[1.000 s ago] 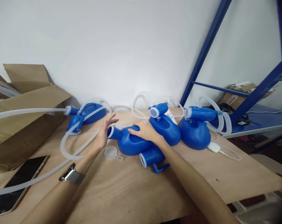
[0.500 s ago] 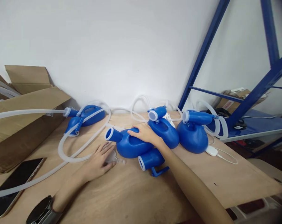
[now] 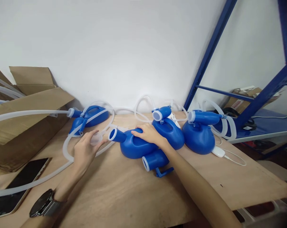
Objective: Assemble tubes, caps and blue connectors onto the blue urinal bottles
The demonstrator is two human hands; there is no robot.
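Note:
My left hand (image 3: 85,152) is raised over the wooden table and pinches a small translucent plastic cup (image 3: 96,138) in its fingertips, close to a clear silicone tube (image 3: 69,157). My right hand (image 3: 147,133) lies on top of a blue plastic urinal bottle (image 3: 136,148), fingers spread and resting on its body. That bottle lies on its side, its wide neck (image 3: 117,135) pointing left. Behind it stand similar blue bottles (image 3: 168,134) (image 3: 197,138), and another (image 3: 96,116) lies further left.
A wooden table (image 3: 124,190) carries everything, with a smartphone (image 3: 20,186) at front left and a cardboard box (image 3: 27,107) at left. A white plug (image 3: 218,152) lies at right. A blue metal shelf frame (image 3: 212,53) rises behind, and the table's edge runs along the front right.
The small cup has gone from the table top into my left hand, which has lifted it up and to the left. My right hand stays on the same bottle.

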